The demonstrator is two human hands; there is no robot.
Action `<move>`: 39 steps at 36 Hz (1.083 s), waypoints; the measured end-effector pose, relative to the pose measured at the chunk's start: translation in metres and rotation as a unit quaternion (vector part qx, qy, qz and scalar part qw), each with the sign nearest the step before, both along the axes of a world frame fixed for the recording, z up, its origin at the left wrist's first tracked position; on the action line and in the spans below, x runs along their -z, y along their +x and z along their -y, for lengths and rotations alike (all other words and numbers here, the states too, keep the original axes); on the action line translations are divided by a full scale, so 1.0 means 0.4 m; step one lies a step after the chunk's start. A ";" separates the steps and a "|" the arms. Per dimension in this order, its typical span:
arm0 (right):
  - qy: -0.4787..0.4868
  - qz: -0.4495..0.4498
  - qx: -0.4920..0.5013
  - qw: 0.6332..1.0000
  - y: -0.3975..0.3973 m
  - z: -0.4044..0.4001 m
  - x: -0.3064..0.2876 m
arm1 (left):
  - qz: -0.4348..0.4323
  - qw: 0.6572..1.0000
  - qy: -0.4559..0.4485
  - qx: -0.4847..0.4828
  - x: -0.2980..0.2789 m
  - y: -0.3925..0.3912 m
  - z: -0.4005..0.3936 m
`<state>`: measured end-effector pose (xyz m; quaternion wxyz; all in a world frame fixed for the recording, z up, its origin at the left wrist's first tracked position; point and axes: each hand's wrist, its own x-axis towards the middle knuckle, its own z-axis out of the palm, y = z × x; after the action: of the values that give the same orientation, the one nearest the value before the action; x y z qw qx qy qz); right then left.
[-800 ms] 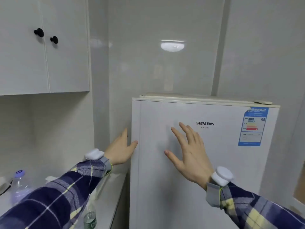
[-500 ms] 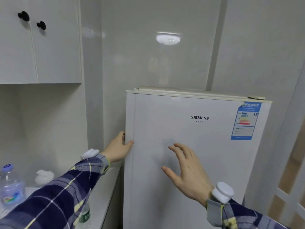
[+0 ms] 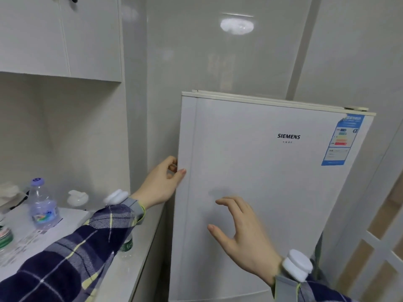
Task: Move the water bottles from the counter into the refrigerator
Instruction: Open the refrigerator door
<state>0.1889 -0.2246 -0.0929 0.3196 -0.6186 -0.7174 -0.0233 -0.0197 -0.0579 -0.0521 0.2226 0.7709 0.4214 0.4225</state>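
While curled, left hand (image 3: 162, 182) on refrigerator (image 3: 261, 192).

Soft, even indoor light. A ceiling lamp's glare (image 3: 237, 26) reflects on the glossy wall above the refrigerator (image 3: 272, 192). Faint shadows, slight motion blur, wide-angle bending at the edges.

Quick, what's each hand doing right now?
Left hand: closed on the fridge door edge.
Right hand: open, empty, in front of the door.
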 end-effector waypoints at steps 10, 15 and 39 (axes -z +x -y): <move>-0.143 0.032 -0.088 0.985 -0.154 0.090 0.063 | -0.039 0.991 0.055 0.117 -0.014 -0.061 0.120; -0.196 0.054 -0.131 0.970 -0.208 0.103 0.081 | -0.017 0.982 0.027 0.186 -0.039 -0.064 0.171; -0.288 -0.029 -0.004 0.957 -0.288 0.267 0.203 | -0.045 0.901 0.006 0.432 -0.064 0.099 0.451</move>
<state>0.0737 -0.3313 -0.1743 0.1489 -0.6820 -0.6864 0.2038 0.0198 -0.2383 -0.0265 0.3593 0.8968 0.0537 0.2524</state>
